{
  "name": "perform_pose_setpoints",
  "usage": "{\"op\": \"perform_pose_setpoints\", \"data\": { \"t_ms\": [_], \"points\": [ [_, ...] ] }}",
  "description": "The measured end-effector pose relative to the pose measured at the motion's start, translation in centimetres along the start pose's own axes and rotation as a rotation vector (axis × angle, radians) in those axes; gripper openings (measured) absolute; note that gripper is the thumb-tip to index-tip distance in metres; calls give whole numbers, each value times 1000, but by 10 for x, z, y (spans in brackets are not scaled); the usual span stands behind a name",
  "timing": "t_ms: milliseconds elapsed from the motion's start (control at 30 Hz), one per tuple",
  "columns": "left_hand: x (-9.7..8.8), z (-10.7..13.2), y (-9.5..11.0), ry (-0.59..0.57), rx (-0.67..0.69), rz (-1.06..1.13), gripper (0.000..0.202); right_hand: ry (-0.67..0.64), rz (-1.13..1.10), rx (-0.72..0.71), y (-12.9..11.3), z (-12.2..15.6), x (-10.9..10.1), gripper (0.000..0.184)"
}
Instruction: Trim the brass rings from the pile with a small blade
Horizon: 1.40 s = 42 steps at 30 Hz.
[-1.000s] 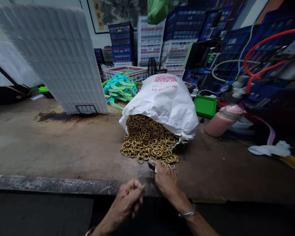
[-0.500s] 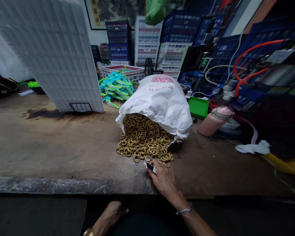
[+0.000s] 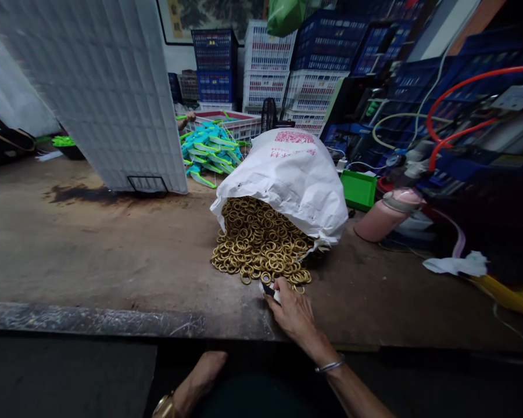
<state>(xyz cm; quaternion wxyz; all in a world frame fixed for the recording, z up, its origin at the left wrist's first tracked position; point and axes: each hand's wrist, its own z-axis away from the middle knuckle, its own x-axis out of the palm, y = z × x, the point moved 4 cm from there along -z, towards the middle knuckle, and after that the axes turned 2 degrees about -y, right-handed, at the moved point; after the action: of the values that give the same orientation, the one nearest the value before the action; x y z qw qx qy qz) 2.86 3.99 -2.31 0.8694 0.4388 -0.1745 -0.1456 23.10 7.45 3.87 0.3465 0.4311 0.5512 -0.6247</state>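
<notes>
A white sack [image 3: 287,180] lies on its side on the worn brown bench [image 3: 91,255], spilling a heap of brass rings [image 3: 259,244] toward me. My right hand [image 3: 292,310], a bangle on its wrist, rests at the near edge of the heap, its fingers curled on a small black and white object [image 3: 270,292]. My left hand [image 3: 200,380] hangs below the bench's front edge, over my lap, with its fingers hidden.
A tall white gridded panel [image 3: 108,93] stands at the back left. Behind the sack lie turquoise and green parts [image 3: 209,151], stacked blue and white crates [image 3: 265,64], a green box [image 3: 359,188], a pink flask [image 3: 387,215], and red hoses [image 3: 457,104]. Another person's hand [image 3: 187,119] shows near the crates.
My left hand, which pinched something at the bench edge a second ago, has dropped below the edge into my lap. My right hand has stayed at the ring heap.
</notes>
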Motion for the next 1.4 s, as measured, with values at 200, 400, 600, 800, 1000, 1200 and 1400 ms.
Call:
{"op": "perform_pose_setpoints", "data": {
  "t_ms": [200, 400, 600, 800, 1000, 1200, 1400],
  "points": [
    [18, 31, 45, -143, 199, -201, 19, -30, -406, -67, -10, 3, 1, 10],
    [20, 9, 74, 174, 251, 33, 40, -163, -731, -105, -35, 5, 0, 11],
    [27, -3, 83, 81, 250, 82, 30, -261, -804, -96, -45, 5, 4, 16],
    [28, -3, 81, 63, 283, -3, 30, -248, -731, -29, -48, 0, 5, 18],
    [28, -7, 74, -53, 258, 82, 34, -258, -761, -52, -53, -2, 3, 17],
    [29, -7, 70, -75, 242, 203, 30, -274, -844, -56, -49, -2, 8, 20],
    [27, -6, 73, -59, 283, 201, 32, -184, -483, -183, -45, 6, 9, 13]
  ]
}}
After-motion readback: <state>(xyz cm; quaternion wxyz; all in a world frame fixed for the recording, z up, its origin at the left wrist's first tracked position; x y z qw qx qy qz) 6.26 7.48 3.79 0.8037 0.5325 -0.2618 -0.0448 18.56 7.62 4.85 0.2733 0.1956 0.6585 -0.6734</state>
